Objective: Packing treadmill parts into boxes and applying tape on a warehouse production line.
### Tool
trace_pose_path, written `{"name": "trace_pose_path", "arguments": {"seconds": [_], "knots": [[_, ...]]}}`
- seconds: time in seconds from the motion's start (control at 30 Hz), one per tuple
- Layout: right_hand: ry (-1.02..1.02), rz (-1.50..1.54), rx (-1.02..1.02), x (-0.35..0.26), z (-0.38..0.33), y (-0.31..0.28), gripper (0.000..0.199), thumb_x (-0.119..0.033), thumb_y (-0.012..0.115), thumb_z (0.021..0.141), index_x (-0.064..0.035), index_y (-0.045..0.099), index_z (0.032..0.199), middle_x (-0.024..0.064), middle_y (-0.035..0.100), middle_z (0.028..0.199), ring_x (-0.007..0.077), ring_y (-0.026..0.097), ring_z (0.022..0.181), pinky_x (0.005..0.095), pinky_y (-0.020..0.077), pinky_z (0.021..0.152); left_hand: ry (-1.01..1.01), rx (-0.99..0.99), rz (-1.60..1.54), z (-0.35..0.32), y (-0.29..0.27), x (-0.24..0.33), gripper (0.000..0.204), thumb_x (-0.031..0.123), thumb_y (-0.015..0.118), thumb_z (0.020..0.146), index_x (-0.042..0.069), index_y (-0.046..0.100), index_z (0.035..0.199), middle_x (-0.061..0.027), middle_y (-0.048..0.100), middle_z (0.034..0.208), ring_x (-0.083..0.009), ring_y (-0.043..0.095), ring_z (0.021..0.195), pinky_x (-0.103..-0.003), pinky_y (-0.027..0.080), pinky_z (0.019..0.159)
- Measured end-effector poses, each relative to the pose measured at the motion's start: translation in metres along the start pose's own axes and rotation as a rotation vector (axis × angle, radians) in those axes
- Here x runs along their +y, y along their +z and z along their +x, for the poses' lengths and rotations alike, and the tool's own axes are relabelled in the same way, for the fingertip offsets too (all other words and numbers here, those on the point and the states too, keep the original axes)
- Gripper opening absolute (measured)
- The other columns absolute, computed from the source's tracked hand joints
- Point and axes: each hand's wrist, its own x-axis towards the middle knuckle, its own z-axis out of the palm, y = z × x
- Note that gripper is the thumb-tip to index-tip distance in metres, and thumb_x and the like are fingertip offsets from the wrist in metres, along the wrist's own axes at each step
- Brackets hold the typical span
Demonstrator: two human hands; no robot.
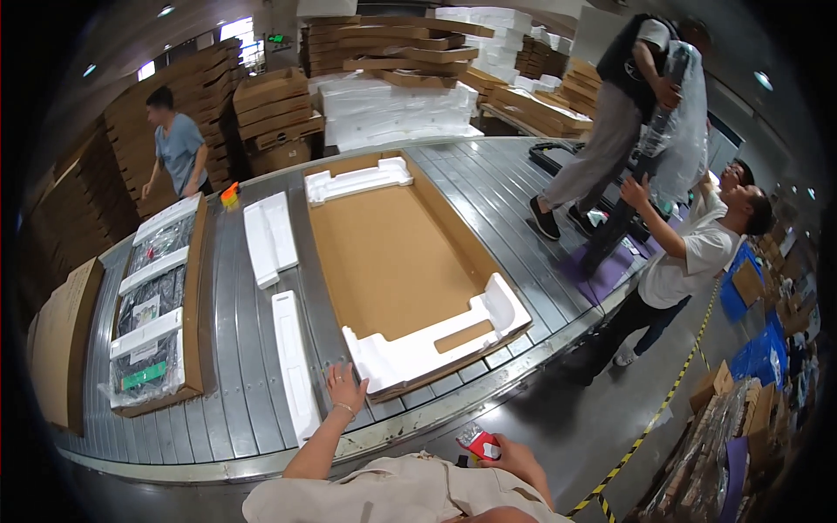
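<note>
My left hand is open, fingers spread, at the near corner of a large open cardboard tray. A white foam end piece sits in the tray's near end, its corner beside my fingertips. Another foam piece fills the far end, and bare cardboard lies between them. Left of my hand lie a long foam strip and a wider foam block. Low in front of my body, off the roller line, my right hand grips a small red-and-white packet.
The metal roller conveyor carries a box of plastic-wrapped parts and an orange-yellow tape roll. At right, a person stands on the line; co-workers help hold a tall wrapped dark part. Foam stacks rise behind.
</note>
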Motion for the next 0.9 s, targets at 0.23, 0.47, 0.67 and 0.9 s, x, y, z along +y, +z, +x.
{"name": "trace_pose_path", "arguments": {"seconds": [0.23,0.47,0.67,0.9], "knots": [[-0.027,-0.062,-0.032,0.026,0.003,-0.028,0.063,-0.047,0.069,0.069,-0.008,0.053,0.117,0.0156,0.066,0.1,0.033,0.063,0.091,0.0409,0.0491,0.076,0.392,-0.359,-1.088,0.024,-0.153,0.197,0.025,0.015,0.057,0.09,0.004,0.063,0.111,-0.0104,0.059,0.115,-0.0184,0.053,0.109,-0.03,0.041,0.093],[-0.03,0.02,0.008,0.044,-0.004,-0.019,0.061,-0.045,0.069,0.07,-0.0096,0.053,0.117,0.0155,0.066,0.1,0.0343,0.062,0.092,0.0416,0.0486,0.076,1.381,-0.859,-1.54,-0.026,-0.319,0.334,0.025,0.028,0.057,0.091,0.007,0.068,0.099,-0.0204,0.051,0.121,-0.0334,0.047,0.113,-0.047,0.039,0.096],[-0.018,0.049,0.085,0.046,-0.017,-0.007,0.063,-0.046,0.069,0.07,-0.0092,0.051,0.118,0.0168,0.065,0.101,0.0352,0.062,0.092,0.043,0.0479,0.078,1.363,-1.101,-1.828,-0.067,-0.349,0.354,0.025,0.028,0.055,0.093,0.007,0.067,0.095,-0.0224,0.047,0.125,-0.0348,0.042,0.121,-0.055,0.041,0.094],[-0.019,0.06,0.152,0.056,-0.021,0.013,0.065,-0.047,0.068,0.07,-0.0058,0.051,0.117,0.0179,0.064,0.1,0.0368,0.061,0.092,0.0433,0.0475,0.079,1.3,-1.223,-1.874,-0.072,-0.351,0.356,0.024,0.025,0.056,0.093,0.003,0.065,0.09,-0.024,0.051,0.116,-0.0344,0.047,0.113,-0.053,0.042,0.091]]}}
